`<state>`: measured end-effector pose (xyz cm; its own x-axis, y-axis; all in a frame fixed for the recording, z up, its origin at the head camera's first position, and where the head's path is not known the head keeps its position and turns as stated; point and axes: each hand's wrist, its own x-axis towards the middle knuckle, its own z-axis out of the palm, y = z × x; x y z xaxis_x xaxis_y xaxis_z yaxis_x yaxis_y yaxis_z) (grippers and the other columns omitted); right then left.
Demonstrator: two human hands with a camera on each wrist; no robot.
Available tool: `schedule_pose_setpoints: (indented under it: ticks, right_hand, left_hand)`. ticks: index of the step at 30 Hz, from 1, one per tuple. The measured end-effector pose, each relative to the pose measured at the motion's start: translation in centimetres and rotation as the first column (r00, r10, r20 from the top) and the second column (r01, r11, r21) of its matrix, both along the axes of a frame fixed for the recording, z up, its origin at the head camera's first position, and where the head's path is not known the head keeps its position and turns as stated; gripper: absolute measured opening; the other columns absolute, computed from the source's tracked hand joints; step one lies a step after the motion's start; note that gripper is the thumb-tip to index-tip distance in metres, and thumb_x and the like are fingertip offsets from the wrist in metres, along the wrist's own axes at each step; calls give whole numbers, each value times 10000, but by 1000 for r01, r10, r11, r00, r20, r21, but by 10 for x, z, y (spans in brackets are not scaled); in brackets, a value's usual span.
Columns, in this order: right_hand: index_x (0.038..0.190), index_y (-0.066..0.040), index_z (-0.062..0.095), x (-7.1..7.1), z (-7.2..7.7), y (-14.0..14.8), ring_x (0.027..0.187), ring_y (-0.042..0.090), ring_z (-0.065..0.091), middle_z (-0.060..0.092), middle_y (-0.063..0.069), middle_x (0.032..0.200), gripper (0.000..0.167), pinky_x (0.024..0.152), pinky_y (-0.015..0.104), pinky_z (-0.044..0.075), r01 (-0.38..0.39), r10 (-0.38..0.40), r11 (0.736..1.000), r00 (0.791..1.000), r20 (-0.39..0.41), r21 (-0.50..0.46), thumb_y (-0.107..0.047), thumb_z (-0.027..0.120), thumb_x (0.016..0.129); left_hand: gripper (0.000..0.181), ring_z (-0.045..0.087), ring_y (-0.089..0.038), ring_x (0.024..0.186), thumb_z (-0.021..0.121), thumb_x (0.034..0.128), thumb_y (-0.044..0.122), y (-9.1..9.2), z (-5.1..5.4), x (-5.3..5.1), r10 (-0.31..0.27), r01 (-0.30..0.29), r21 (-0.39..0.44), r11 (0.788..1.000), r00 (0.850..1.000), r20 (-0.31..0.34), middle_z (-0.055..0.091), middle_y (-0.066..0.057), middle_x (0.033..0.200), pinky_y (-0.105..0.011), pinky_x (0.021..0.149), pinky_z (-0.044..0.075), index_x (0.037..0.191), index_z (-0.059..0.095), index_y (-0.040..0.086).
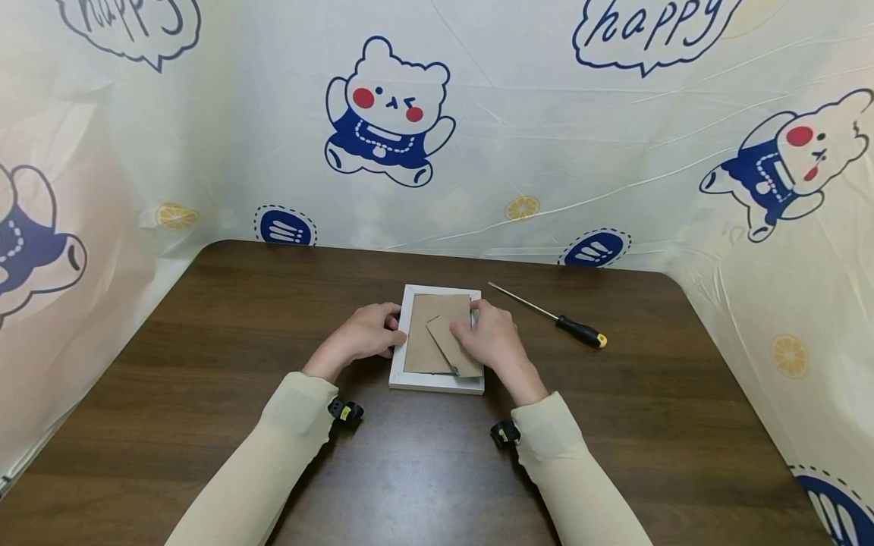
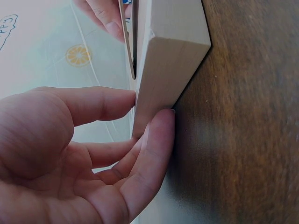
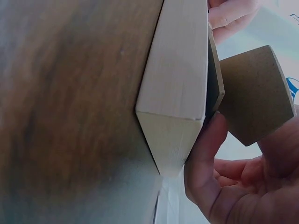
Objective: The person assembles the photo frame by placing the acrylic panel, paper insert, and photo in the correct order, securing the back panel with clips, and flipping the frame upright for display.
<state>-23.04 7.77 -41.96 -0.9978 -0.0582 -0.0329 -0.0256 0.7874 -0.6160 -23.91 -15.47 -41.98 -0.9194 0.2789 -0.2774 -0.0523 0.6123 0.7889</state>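
Observation:
A white picture frame [image 1: 437, 383] lies back side up on the table, its brown backing board [image 1: 419, 334] showing. A smaller stand flap [image 1: 456, 350] rises at a slant from that board. My left hand [image 1: 360, 334] grips the frame's left side, thumb and fingers on the pale wooden edge [image 2: 168, 70]. At the right side, my right hand [image 1: 495, 337] holds the edge of the backing board, a fingertip [image 3: 217, 123] against it and the thumb behind the flap [image 3: 254, 93]. In the right wrist view the board's edge stands slightly out of the frame, its dark underside visible.
A screwdriver [image 1: 580, 331] with a black and yellow handle lies right of the frame, its shaft pointing to the back left. The brown wooden table [image 1: 205, 425] meets a printed curtain [image 1: 492, 152] at the back and sides.

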Motion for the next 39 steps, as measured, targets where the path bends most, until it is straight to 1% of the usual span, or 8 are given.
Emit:
schedule_pose_setpoints:
  ticks: [9, 16, 21, 24, 28, 30, 34, 39]
  right_hand:
    - [1439, 24, 606, 1, 0, 0, 806, 286, 660, 665, 79, 739, 580, 773, 461, 589, -1, 1, 1000, 1000, -2, 13, -334, 720, 997]
    - [1369, 23, 666, 1, -1, 1, 915, 330, 671, 765, 170, 996, 503, 844, 514, 582, -36, 39, 997, 998, -44, 66, -292, 710, 979]
    - [1352, 10, 683, 0, -1, 2, 736, 255, 595, 593, 44, 635, 462, 847, 512, 566, -62, 65, 995, 997, -43, 73, -269, 699, 984]
    - [1343, 0, 693, 0, -1, 2, 690, 236, 564, 488, 1, 566, 439, 884, 529, 557, -72, 75, 995, 996, -41, 73, -260, 685, 989]
    - [1339, -22, 710, 1, -2, 2, 786, 262, 597, 631, 52, 721, 421, 925, 535, 554, -81, 86, 993, 995, -44, 89, -250, 662, 988]
    - [1340, -39, 718, 1, -2, 1, 842, 274, 607, 731, 99, 916, 417, 894, 506, 563, -80, 85, 991, 995, -44, 103, -253, 658, 988]
    - [1344, -69, 725, 2, 0, 1, 834, 271, 610, 753, 136, 1188, 411, 778, 441, 562, -73, 77, 990, 997, -29, 122, -275, 664, 993]
    - [1347, -70, 723, 3, 1, 1, 837, 266, 608, 751, 128, 1206, 415, 783, 440, 561, -82, 85, 989, 996, -23, 119, -281, 664, 994]
  left_hand:
    - [594, 704, -268, 889, 649, 986, 24, 0, 0, 0, 0, 0, -2, 1000, 1000, 0, 577, -223, 1176, -361, 756, 654, 1529, 444, -99]
    - [595, 707, -268, 882, 651, 982, 20, 0, 0, 0, 2, -2, 5, 1000, 1000, 1, 578, -223, 1168, -362, 753, 655, 1527, 445, -101]
    - [599, 713, -262, 863, 652, 981, 22, 0, 0, 0, 2, -2, 7, 1000, 1000, 2, 578, -224, 1170, -360, 750, 654, 1528, 442, -102]
    - [601, 720, -263, 846, 651, 979, 24, 0, 0, 1, 6, -6, 8, 1000, 1000, 2, 579, -225, 1175, -361, 751, 653, 1529, 441, -100]
    - [603, 719, -262, 848, 653, 980, 25, 0, 1, 1, 8, -8, 5, 1000, 1000, 4, 576, -225, 1181, -361, 756, 653, 1531, 440, -97]
    - [607, 717, -264, 857, 656, 981, 24, 0, 1, 1, 6, -6, 3, 1000, 1000, 5, 574, -227, 1183, -364, 759, 654, 1533, 436, -101]
    - [604, 717, -266, 862, 656, 982, 24, 0, 1, 1, 5, -5, 0, 1000, 1000, 5, 573, -226, 1184, -364, 761, 654, 1531, 438, -101]
    - [599, 716, -262, 851, 655, 982, 28, 0, 1, 1, 2, -2, -9, 1000, 1000, -2, 576, -223, 1180, -362, 758, 653, 1527, 444, -99]
